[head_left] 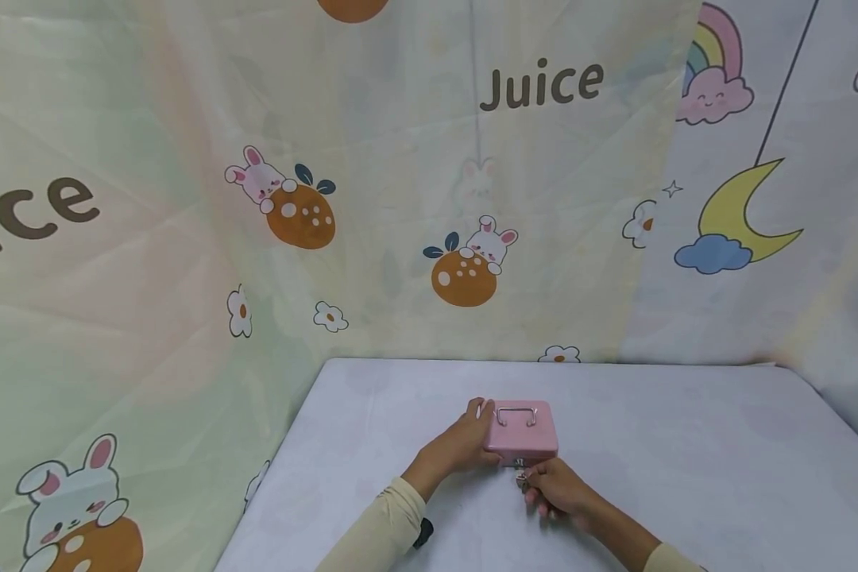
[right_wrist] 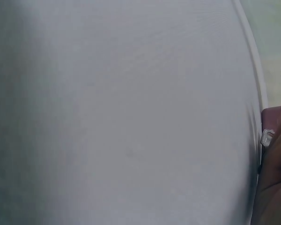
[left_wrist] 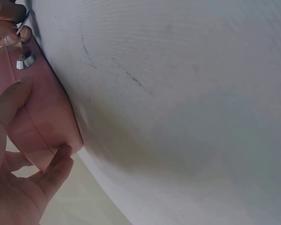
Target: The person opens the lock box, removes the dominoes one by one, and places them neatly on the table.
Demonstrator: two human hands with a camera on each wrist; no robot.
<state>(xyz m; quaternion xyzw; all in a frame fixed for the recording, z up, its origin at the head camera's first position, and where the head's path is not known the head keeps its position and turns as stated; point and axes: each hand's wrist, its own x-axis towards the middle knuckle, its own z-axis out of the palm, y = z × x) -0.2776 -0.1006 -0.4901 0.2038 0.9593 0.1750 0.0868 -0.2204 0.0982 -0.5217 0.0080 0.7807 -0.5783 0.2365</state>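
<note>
We see a white counter (head_left: 686, 461) and, behind its far edge, a creased hanging cloth (head_left: 400, 119) in cream and pale green. On it we make out rabbits (head_left: 489, 246) clinging to orange-brown fruit (head_left: 465, 282), white flowers (head_left: 338, 315) and the word "Juice" (head_left: 542, 85). Rightward we find a whiter stretch with a rainbow (head_left: 728, 40), a yellow moon (head_left: 724, 202) and a blue cloud (head_left: 715, 254), all softly lit.

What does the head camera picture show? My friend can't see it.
A person's left hand holds a pink box on a white table while their right hand pinches a key at the box's front lock. Behind the table hangs a cloth printed with cartoon bunnies.
</note>
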